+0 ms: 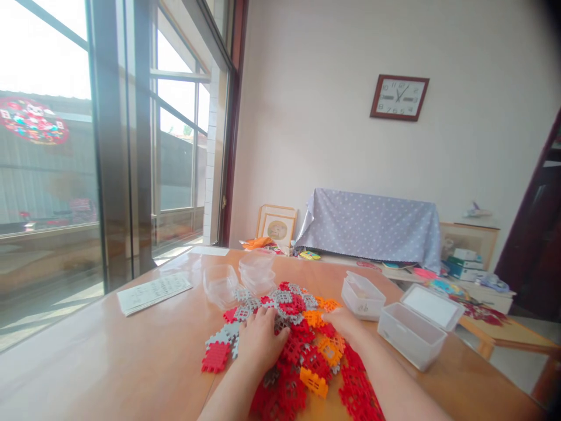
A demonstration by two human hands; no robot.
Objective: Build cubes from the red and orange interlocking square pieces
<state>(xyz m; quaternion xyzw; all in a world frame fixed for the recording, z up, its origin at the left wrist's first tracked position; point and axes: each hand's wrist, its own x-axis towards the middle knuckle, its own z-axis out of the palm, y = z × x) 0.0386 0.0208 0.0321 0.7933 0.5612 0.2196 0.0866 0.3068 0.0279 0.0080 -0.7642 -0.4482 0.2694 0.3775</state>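
Observation:
A heap of interlocking plastic building pieces, with red pieces (291, 348), grey pieces (228, 333) and orange pieces (329, 351), lies on the wooden table in front of me. My left hand (264, 336) rests on the left side of the heap, its thumb apart from the fingers. On the heap's right side, my right hand (342, 321) reaches inward, fingers stretched out against orange pieces; its fingertips are partly unclear. A red square piece (215, 356) sits at the heap's left edge. Under my right forearm runs a joined strip of red pieces (357, 386).
Clear plastic containers (256, 275) stand behind the heap. Two translucent boxes, a nearer one (409, 336) with its lid raised and another (363, 298), stand to the right. Papers (154, 292) lie on the table (144, 362) at left, near the window.

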